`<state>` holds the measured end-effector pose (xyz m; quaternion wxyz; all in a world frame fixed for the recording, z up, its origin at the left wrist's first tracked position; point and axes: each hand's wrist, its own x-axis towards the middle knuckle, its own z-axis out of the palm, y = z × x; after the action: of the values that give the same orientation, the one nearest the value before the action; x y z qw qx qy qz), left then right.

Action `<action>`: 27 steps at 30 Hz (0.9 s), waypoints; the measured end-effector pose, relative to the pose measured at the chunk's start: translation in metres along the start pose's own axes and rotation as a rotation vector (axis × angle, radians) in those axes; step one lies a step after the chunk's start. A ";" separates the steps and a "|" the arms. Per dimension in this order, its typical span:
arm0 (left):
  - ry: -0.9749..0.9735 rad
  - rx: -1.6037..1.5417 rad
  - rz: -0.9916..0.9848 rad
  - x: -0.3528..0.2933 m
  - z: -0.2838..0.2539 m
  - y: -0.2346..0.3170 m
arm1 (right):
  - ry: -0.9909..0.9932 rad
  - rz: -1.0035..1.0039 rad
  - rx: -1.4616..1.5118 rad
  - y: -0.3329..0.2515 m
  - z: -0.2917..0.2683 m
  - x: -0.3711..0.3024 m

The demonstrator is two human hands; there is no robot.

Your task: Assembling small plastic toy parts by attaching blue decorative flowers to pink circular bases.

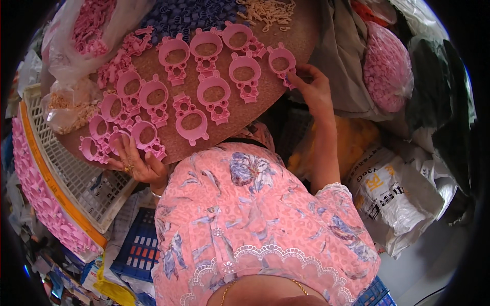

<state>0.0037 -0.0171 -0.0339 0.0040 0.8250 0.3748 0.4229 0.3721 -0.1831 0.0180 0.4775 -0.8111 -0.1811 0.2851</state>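
Note:
Several pink plastic pieces, each a round ring with small ears and an openwork tail, lie spread on a brown table (148, 120). At the table's right edge my right hand (315, 92) pinches the lower end of one pink ring piece (280, 60) between thumb and fingers. My left hand (138, 162) rests at the near left edge, its fingers apart over the cluster there. Its fingertips touch a pink ring piece (116, 142) and partly cover it. Beside that hand lies another ring piece (144, 133). One ring piece (191, 124) in the middle is turned the other way round.
Dark blue small parts (189, 18) and cream parts (270, 13) are heaped at the far edge. Bags of pink parts (92, 30) and beige parts (71, 104) sit at left, beside a white plastic basket (71, 168). A pink-filled bag (388, 66) stands at right.

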 end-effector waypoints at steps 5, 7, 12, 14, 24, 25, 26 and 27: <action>-0.002 0.000 0.006 0.002 0.001 0.002 | 0.099 -0.066 -0.141 0.016 0.006 0.005; 0.002 0.010 0.003 0.002 0.002 0.001 | 0.165 -0.090 0.047 0.020 0.002 0.010; 0.011 0.009 0.013 0.008 0.003 0.004 | 0.132 0.019 0.030 0.002 -0.002 0.000; 0.002 0.014 0.010 0.009 -0.001 0.007 | 0.099 -0.024 0.035 0.012 0.001 -0.002; -0.053 0.046 0.005 0.003 -0.008 0.004 | 0.278 -0.732 -0.430 -0.049 0.037 0.051; -0.063 0.037 0.000 0.004 -0.009 0.005 | 0.198 -0.848 -0.491 -0.052 0.043 0.063; -0.075 0.028 -0.004 0.004 -0.010 0.006 | 0.194 -0.850 -0.490 -0.057 0.049 0.072; -0.072 0.034 -0.011 0.004 -0.010 0.007 | 0.170 -0.967 -0.611 -0.066 0.057 0.080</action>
<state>0.0023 -0.0227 -0.0227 0.0056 0.8376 0.3861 0.3864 0.3961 -0.0683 0.0313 0.3105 -0.7572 -0.5664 -0.0971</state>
